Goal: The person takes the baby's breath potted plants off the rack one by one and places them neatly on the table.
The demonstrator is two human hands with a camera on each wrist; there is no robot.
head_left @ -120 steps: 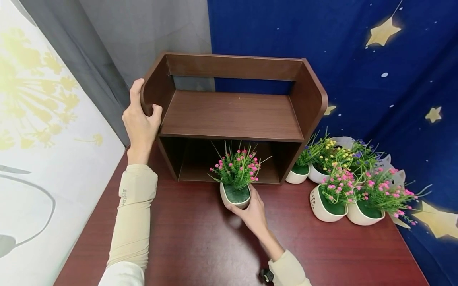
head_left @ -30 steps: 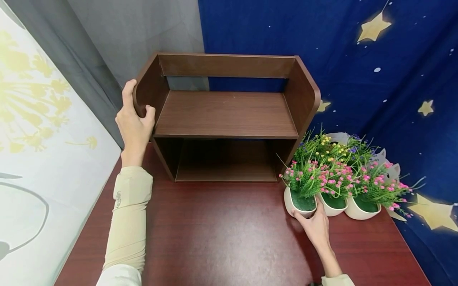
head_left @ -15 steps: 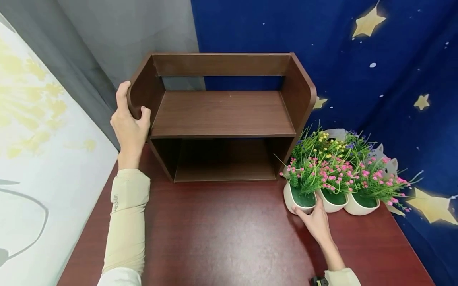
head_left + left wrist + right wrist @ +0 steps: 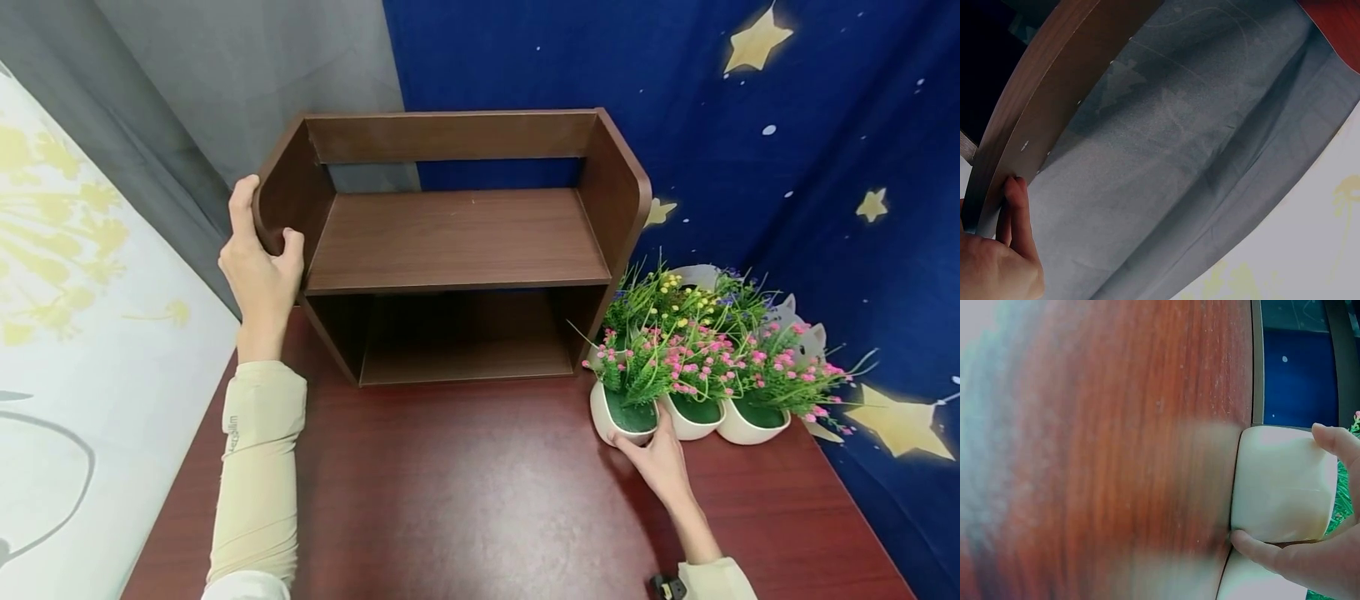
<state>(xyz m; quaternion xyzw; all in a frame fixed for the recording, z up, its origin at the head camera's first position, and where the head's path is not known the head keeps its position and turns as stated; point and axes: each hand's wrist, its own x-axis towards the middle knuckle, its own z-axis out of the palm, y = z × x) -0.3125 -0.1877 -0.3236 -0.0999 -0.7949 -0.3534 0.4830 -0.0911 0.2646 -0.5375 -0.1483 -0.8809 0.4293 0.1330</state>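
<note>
My left hand [image 4: 260, 265] grips the upright left side panel of a dark brown wooden desk shelf [image 4: 457, 239], thumb inside and fingers outside. The left wrist view shows the fingers on the panel's outer face [image 4: 1019, 134]. With thumb and fingers spread round its sides, my right hand [image 4: 660, 457] holds a white pot [image 4: 602, 414] of artificial pink flowers [image 4: 633, 367]. This pot sits on the table at the left end of a front row, close beside another white pot [image 4: 693, 419] with pink flowers. In the right wrist view its base [image 4: 1285, 481] meets the tabletop.
A third pink-flowered pot [image 4: 752, 423] ends the row at right. Behind stand yellow flowers [image 4: 678, 292] and blue flowers [image 4: 738, 292], partly hidden, near grey cat-eared shapes [image 4: 810, 340]. The reddish-brown table [image 4: 465, 483] meets a star-patterned blue curtain [image 4: 750, 150] at right.
The right hand has carried the flowerpot from before the shelf rightward to the other pots, where it has stayed this last second. The left hand keeps its grip; the head view has shifted slightly.
</note>
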